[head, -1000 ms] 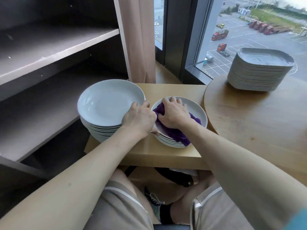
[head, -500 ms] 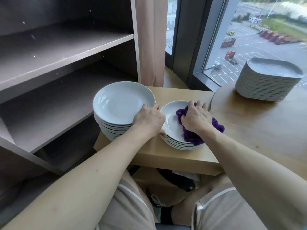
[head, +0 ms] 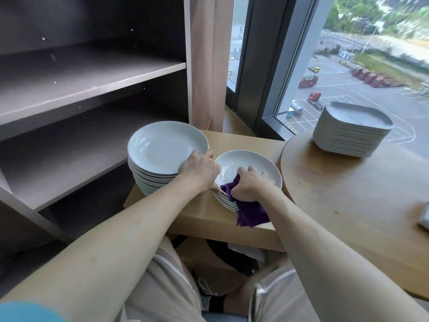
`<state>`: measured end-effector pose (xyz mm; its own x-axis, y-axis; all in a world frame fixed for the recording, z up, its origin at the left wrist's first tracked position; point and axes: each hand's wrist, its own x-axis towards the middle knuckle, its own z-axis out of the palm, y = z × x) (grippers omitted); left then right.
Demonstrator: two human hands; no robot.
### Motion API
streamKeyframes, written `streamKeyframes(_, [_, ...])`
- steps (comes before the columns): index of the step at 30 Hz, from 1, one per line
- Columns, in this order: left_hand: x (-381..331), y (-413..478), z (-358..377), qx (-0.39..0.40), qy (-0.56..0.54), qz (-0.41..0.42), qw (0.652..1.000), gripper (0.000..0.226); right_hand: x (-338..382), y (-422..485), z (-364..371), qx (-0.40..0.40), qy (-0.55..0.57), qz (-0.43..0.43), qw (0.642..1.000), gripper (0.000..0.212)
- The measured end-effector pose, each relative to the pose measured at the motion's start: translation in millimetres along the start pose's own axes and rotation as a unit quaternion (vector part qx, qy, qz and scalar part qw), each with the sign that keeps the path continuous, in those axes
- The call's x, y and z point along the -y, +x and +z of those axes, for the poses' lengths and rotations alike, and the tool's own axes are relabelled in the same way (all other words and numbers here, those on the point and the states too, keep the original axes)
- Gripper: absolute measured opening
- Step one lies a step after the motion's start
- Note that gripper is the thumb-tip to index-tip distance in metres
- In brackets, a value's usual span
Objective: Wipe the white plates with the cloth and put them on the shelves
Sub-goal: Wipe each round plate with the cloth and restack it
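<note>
On the low table [head: 206, 217] beside the shelves [head: 92, 82], your right hand [head: 249, 184] bunches the purple cloth [head: 251, 213] at the short stack's [head: 248, 168] near rim; your left hand [head: 199, 171] pinches that top plate's left edge, beside the taller stack [head: 166, 147].

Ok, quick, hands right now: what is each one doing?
Left hand: closed on the near-left rim of the top plate of the smaller stack, steadying it.
Right hand: shut on the purple cloth, at that plate's near edge.
</note>
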<state>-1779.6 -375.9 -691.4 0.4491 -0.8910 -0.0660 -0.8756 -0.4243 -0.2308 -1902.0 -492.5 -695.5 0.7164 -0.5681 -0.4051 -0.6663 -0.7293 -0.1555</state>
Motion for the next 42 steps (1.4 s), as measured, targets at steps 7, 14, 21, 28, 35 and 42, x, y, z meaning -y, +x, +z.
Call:
streamKeyframes(7, [0, 0, -1, -0.007, 0.018, -0.002, 1.0, 0.07, -14, -9, 17, -0.137, 0.068, -0.069, 0.986, 0.042])
streamKeyframes(14, [0, -1, 0, -0.002, 0.036, 0.012, 0.999, 0.073, -38, -32, 27, -0.231, 0.097, -0.121, 0.96, 0.041])
streamKeyframes(21, [2, -1, 2, 0.005, 0.079, 0.04, 0.996, 0.069, -63, -41, 24, -0.132, 0.123, -0.101, 0.978, 0.069])
streamKeyframes(28, [3, -3, 2, 0.006, 0.097, 0.046, 0.994, 0.067, -76, -59, 46, -0.22, 0.145, -0.159, 0.952, 0.071])
streamKeyframes(35, [4, -10, -2, 0.007, 0.128, 0.082, 0.988, 0.063, -78, -59, 34, -0.183, 0.112, -0.2, 0.956, 0.066])
streamKeyframes(42, [5, -13, -10, -0.011, 0.175, 0.117, 0.977, 0.062, -81, -58, 29, -0.195, 0.146, -0.191, 0.951, 0.064])
